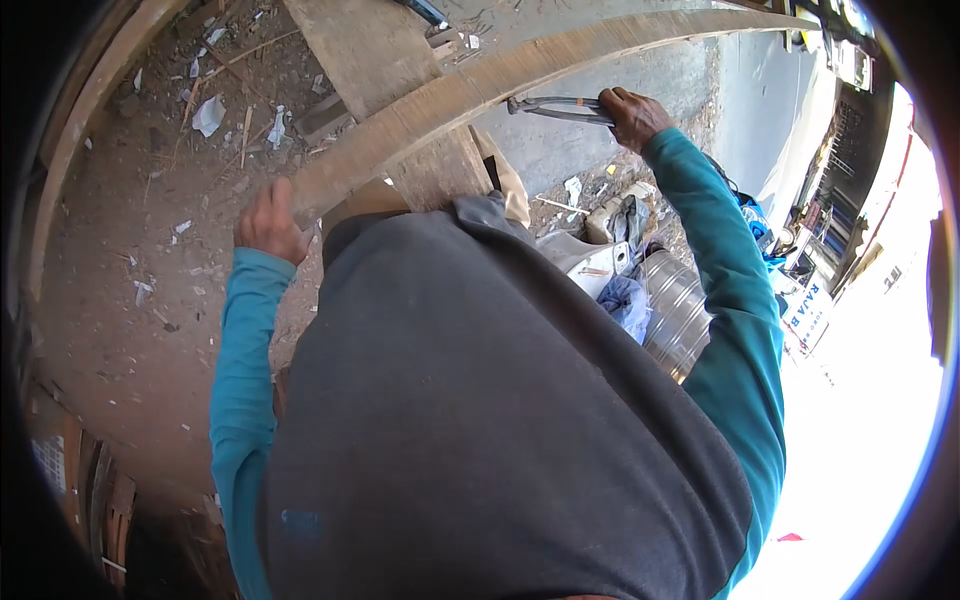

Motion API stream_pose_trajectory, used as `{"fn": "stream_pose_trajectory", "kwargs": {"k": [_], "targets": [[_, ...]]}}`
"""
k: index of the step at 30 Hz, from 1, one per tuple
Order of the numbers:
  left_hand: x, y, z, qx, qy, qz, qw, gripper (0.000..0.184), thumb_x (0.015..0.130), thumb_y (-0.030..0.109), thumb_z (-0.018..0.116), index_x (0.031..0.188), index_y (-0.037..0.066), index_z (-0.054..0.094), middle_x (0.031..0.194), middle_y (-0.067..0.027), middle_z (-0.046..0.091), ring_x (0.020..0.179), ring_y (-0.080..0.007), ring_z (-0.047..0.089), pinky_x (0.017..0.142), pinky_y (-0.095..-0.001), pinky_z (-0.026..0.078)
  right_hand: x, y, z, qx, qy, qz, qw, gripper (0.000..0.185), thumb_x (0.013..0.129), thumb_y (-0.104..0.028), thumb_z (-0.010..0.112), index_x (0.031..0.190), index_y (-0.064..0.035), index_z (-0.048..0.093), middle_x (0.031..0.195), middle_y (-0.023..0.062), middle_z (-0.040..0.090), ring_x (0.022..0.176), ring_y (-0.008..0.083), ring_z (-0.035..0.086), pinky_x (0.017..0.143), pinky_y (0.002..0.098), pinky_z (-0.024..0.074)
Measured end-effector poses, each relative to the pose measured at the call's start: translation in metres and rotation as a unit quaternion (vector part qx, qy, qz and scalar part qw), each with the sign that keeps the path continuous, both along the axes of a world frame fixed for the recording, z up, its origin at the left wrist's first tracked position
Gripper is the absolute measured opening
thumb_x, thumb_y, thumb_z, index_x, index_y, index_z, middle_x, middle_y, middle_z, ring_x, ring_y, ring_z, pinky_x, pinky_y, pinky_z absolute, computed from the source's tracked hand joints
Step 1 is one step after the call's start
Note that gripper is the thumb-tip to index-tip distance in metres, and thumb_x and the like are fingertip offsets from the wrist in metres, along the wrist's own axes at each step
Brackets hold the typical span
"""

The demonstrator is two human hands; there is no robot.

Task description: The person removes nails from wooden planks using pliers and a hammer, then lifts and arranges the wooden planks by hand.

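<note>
A long wooden board [430, 105] runs from the lower left up to the far right, lying across another flat wooden plank [370, 55]. At its near left end, my left hand [272, 220] has its fingers wrapped on the board's end. My right hand [636, 118] is closed round the handles of metal pincers [560, 107]. The head of the pincers is at the board's lower edge; whether it grips anything there is too small to tell. My legs, under a dark grey garment [480, 400], are beside the plank.
Scraps of white paper [209, 116] and wood bits litter the dirt ground [130, 330]. A ribbed metal drum [672, 305] and a blue cloth [626, 305] are by my right arm. Wooden pieces [95, 480] are stacked at the lower left. A curved wooden edge [65, 170] stands at the left.
</note>
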State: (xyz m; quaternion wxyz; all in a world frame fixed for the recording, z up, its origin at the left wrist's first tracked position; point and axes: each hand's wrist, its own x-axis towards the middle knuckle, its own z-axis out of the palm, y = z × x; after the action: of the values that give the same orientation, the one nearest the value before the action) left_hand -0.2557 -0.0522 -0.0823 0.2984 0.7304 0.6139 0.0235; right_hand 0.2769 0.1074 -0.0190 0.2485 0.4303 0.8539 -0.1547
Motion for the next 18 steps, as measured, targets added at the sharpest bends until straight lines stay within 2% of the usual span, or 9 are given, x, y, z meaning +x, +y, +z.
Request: {"fn": "stream_pose_trajectory", "kwargs": {"k": [2, 5, 9, 13, 16, 18], "targets": [[0.000, -0.004, 0.000, 0.012, 0.013, 0.008, 1.000, 0.067, 0.060, 0.013, 0.087, 0.114, 0.006, 0.047, 0.104, -0.0198, 0.058, 0.094, -0.0440, 0.060, 0.076, -0.0516, 0.049, -0.006, -0.013, 0.004, 0.016, 0.003, -0.011, 1.000, 0.018, 0.088, -0.016, 0.063, 0.100, -0.0104, 0.052, 0.088, 0.0129, 0.061, 0.083, 0.0369, 0.066, 0.070, 0.0476, 0.0526], [-0.001, 0.002, 0.004, -0.024, 0.028, 0.028, 0.999, 0.067, 0.063, 0.015, 0.085, 0.117, 0.009, 0.047, 0.107, -0.0195, 0.059, 0.097, -0.0444, 0.060, 0.078, -0.0521, 0.050, -0.023, -0.034, 0.022, 0.066, -0.028, -0.085, 0.994, 0.015, 0.088, -0.019, 0.064, 0.099, -0.0118, 0.057, 0.091, 0.0119, 0.063, 0.085, 0.0341, 0.067, 0.076, 0.0460, 0.0517], [-0.001, 0.005, 0.010, -0.049, 0.021, 0.027, 0.998, 0.066, 0.064, 0.017, 0.084, 0.119, 0.010, 0.046, 0.112, -0.0191, 0.060, 0.101, -0.0441, 0.060, 0.081, -0.0531, 0.050, -0.065, -0.065, 0.059, 0.101, -0.124, -0.092, 0.983, 0.010, 0.090, -0.016, 0.053, 0.097, -0.0101, 0.060, 0.087, 0.0110, 0.066, 0.085, 0.0305, 0.068, 0.080, 0.0445, 0.0456], [0.000, -0.001, 0.006, -0.044, 0.035, 0.027, 0.998, 0.067, 0.065, 0.018, 0.083, 0.120, 0.008, 0.046, 0.113, -0.0195, 0.061, 0.104, -0.0438, 0.060, 0.085, -0.0521, 0.050, -0.096, -0.072, 0.082, 0.130, -0.185, -0.071, 0.971, 0.011, 0.090, -0.013, 0.052, 0.095, -0.0083, 0.060, 0.090, 0.0115, 0.068, 0.085, 0.0295, 0.069, 0.079, 0.0433, 0.0472], [-0.003, 0.000, 0.005, -0.031, 0.014, 0.030, 0.999, 0.065, 0.066, 0.016, 0.083, 0.118, 0.010, 0.046, 0.112, -0.0192, 0.060, 0.104, -0.0434, 0.060, 0.084, -0.0518, 0.051, -0.113, -0.074, 0.093, 0.154, -0.216, -0.069, 0.962, 0.015, 0.091, -0.011, 0.051, 0.100, -0.0041, 0.061, 0.094, 0.0140, 0.069, 0.089, 0.0300, 0.070, 0.079, 0.0426, 0.0513], [-0.004, 0.009, 0.008, -0.067, 0.011, 0.033, 0.997, 0.064, 0.067, 0.017, 0.082, 0.118, 0.009, 0.045, 0.113, -0.0204, 0.061, 0.106, -0.0441, 0.060, 0.087, -0.0519, 0.051, -0.121, -0.075, 0.094, 0.149, -0.244, -0.107, 0.952, 0.031, 0.093, -0.011, 0.050, 0.122, -0.0002, 0.057, 0.104, 0.0191, 0.068, 0.095, 0.0368, 0.068, 0.083, 0.0462, 0.0539]]}}
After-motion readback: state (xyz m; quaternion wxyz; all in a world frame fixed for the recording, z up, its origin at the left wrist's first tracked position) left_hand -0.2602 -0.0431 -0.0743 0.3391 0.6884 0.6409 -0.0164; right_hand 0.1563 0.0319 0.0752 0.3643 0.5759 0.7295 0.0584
